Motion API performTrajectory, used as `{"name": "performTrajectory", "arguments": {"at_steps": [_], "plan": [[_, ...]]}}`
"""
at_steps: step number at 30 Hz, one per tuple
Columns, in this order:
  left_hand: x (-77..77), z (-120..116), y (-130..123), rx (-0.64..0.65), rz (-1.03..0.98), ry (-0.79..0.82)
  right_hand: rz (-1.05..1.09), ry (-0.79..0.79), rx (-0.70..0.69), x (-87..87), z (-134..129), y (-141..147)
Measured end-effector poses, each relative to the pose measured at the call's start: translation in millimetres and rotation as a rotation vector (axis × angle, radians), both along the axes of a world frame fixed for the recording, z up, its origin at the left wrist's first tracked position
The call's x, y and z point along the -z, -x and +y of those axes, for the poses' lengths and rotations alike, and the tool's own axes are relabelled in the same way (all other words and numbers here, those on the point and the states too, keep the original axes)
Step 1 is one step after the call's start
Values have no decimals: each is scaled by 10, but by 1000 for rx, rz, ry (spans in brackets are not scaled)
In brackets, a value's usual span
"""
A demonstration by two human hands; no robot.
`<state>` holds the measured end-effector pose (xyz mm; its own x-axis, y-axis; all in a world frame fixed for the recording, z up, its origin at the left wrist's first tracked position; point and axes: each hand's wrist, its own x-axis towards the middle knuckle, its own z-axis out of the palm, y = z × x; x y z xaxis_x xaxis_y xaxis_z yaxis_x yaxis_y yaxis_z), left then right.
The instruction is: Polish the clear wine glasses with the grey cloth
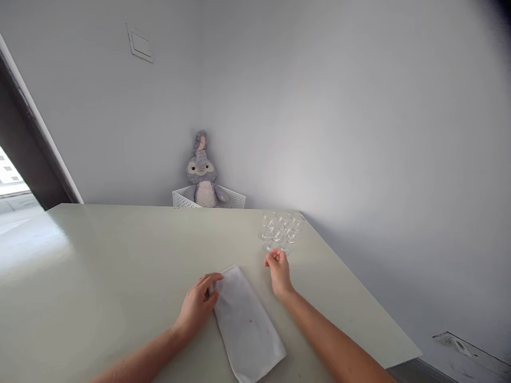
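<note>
A folded pale grey cloth lies flat on the table, slanting from upper left to lower right. My left hand rests at its upper left edge, fingertips touching the cloth, with thumb and forefinger apart. Beyond the cloth to the right, several small clear stemmed glasses stand close together. My right hand is right at the near side of this group, its fingers curled closed. Whether they pinch a glass foot or anything else is hidden.
The cream table runs to a grey wall, its right edge slanting towards me. Behind the far edge, a grey plush toy sits in a white perforated basket. A wall switch is at upper left.
</note>
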<state>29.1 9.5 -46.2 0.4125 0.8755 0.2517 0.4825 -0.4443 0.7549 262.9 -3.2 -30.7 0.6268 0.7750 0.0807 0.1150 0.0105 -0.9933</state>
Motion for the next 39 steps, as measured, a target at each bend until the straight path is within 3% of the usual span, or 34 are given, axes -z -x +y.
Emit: {"name": "performTrajectory", "arguments": {"at_steps": [3,6,8,10,14,17,20,23,27,32,39], "plan": [[18,-17,-37,132,110,-171,110,37,82,14,278,-288],[2,8,-46,334,210,-298,113,49,16,33,451,-366],[-43,64,-59,408,237,-276,119,50,-26,57,532,-326],[-111,153,-109,348,201,-190,122,47,-64,90,609,-233],[-226,426,-357,60,5,18,123,37,-164,170,772,92],[-228,662,-559,-119,-78,244,116,23,-241,233,859,378],[-180,841,-651,-230,-91,345,114,-1,-223,282,895,510],[-137,931,-646,-270,-115,346,126,-30,-86,312,910,361],[-120,963,-597,-272,-180,399,135,-37,130,342,980,-88],[-90,1075,-343,-322,-253,445,147,-53,203,364,1171,-405],[-98,1501,645,-579,-324,367,176,-83,140,420,1334,-316]]}}
